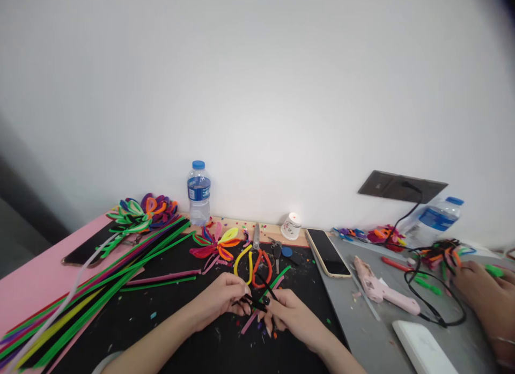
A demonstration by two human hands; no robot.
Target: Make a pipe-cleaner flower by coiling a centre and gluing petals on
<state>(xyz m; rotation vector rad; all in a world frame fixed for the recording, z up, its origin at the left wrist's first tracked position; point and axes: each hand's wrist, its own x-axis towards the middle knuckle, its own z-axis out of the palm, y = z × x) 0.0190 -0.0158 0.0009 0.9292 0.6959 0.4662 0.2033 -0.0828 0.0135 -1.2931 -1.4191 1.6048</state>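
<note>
Black pipe cleaners [256, 303] are pinched between my two hands above the black mat. My left hand [229, 299] closes on their left part with curled fingers. On the other end, my right hand [286, 312] grips with thumb and forefinger, and one black strand sticks up past it. Green and pink pipe cleaners [250, 321] lie beneath the hands. Just beyond are scissors [256, 240] with one yellow and one red fuzzy-wrapped handle loop. A multicoloured pipe-cleaner flower [217, 242] rests left of the scissors.
Long pipe cleaners [100, 288] spread at left beside finished flowers [140, 213]. A water bottle [198, 194], paper cup [291, 226], keys [277, 251] and phone [328, 251] line the back. Right lie a pink glue gun [382, 291], white power bank [422, 347] and another person's hand [478, 288].
</note>
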